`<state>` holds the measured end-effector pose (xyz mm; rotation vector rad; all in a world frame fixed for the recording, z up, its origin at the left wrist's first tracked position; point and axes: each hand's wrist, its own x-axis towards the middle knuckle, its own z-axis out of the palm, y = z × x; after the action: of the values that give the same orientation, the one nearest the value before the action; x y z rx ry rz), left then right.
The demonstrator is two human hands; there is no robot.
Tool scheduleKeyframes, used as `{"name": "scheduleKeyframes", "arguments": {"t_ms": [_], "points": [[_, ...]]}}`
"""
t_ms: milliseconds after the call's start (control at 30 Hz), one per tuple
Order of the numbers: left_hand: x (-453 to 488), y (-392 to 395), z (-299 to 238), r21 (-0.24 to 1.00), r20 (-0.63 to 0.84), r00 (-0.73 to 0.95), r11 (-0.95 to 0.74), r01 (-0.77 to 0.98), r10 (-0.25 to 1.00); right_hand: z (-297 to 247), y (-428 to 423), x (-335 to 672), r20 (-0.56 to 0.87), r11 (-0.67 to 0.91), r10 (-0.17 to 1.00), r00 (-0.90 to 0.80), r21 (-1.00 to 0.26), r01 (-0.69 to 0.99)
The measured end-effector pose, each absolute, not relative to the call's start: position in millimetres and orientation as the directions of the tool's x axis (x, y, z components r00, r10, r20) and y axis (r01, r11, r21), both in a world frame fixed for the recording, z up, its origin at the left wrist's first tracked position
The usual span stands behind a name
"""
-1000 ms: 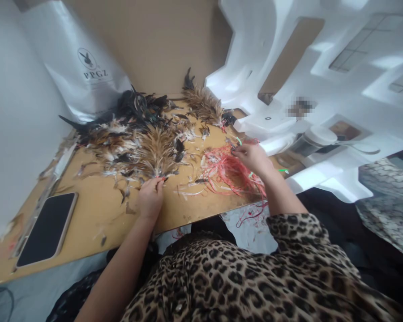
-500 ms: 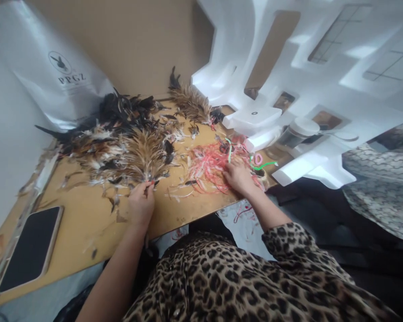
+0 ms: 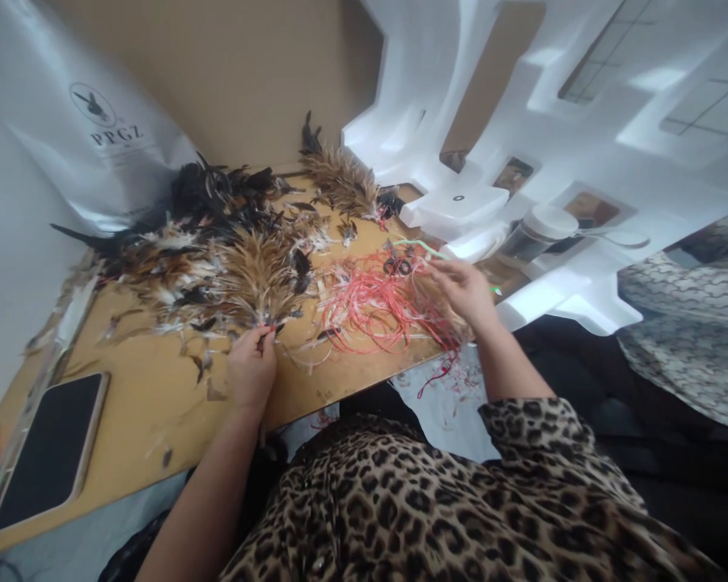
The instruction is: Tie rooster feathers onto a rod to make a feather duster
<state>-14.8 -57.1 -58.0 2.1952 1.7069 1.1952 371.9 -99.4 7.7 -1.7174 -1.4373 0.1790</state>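
My left hand (image 3: 253,360) pinches the lower end of a fanned bundle of brown feathers (image 3: 258,271) at the table's near side. The bundle's quill ends are partly hidden by the fingers. To the right, my right hand (image 3: 467,295) hovers by the edge of a tangle of pink strings (image 3: 379,311), its fingers stretched out and apart. A thin green cord (image 3: 417,242) runs close to its fingertips; I see no grip on it. Two small dark rings (image 3: 397,266) rest on the strings. Loose dark and brown feathers (image 3: 182,263) are heaped left of the bundle.
A phone (image 3: 52,449) lies at the table's (image 3: 139,412) left end. Behind the feathers stands a white printed bag (image 3: 106,153). A second feather bundle (image 3: 343,178) lies farther back. White moulded plastic (image 3: 455,206) with a lidded jar (image 3: 537,234) borders the right side.
My right hand has lifted off the pink strings and moved right, its fingers spreading. The dark rings now show on the strings and the green cord lies differently. My left hand keeps its pinch.
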Motion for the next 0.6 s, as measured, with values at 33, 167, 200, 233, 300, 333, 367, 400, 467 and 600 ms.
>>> {"name": "scheduleKeyframes", "arguments": {"t_ms": [33,167,200,233,300,333,367,400,467,600], "points": [[-15,-57,-58,0.526,0.510,0.055,-0.361,0.770,0.859,13,-102,387,0.417,0.002,0.817,0.398,-0.693,0.721],[-15,-56,-60,0.526,0.520,0.051,-0.367,0.767,0.853,25,-115,433,0.355,-0.174,0.759,0.546,-0.697,0.696],[-15,-56,-61,0.527,0.518,0.052,-0.367,0.766,0.854,26,-118,440,0.345,-0.203,0.765,0.545,-0.673,0.711],[-15,-56,-61,0.527,0.517,0.054,-0.367,0.767,0.854,25,-120,443,0.349,-0.224,0.772,0.531,-0.633,0.741],[-15,-57,-61,0.520,0.521,0.053,-0.366,0.772,0.852,23,-124,445,0.392,-0.242,0.788,0.475,-0.512,0.824],[-15,-57,-61,0.516,0.524,0.053,-0.366,0.774,0.850,23,-125,443,0.411,-0.245,0.799,0.440,-0.446,0.861],[-15,-57,-61,0.513,0.526,0.054,-0.368,0.776,0.849,22,-126,441,0.408,-0.256,0.814,0.413,-0.386,0.886],[-15,-57,-61,0.511,0.528,0.056,-0.370,0.776,0.848,22,-127,438,0.367,-0.279,0.840,0.400,-0.340,0.898],[-15,-57,-61,0.512,0.523,0.063,-0.372,0.774,0.850,24,-129,433,0.176,-0.346,0.900,0.398,-0.265,0.900],[-15,-58,-60,0.512,0.511,0.065,-0.364,0.778,0.857,31,-136,428,-0.192,-0.382,0.915,0.355,-0.130,0.915]]}}
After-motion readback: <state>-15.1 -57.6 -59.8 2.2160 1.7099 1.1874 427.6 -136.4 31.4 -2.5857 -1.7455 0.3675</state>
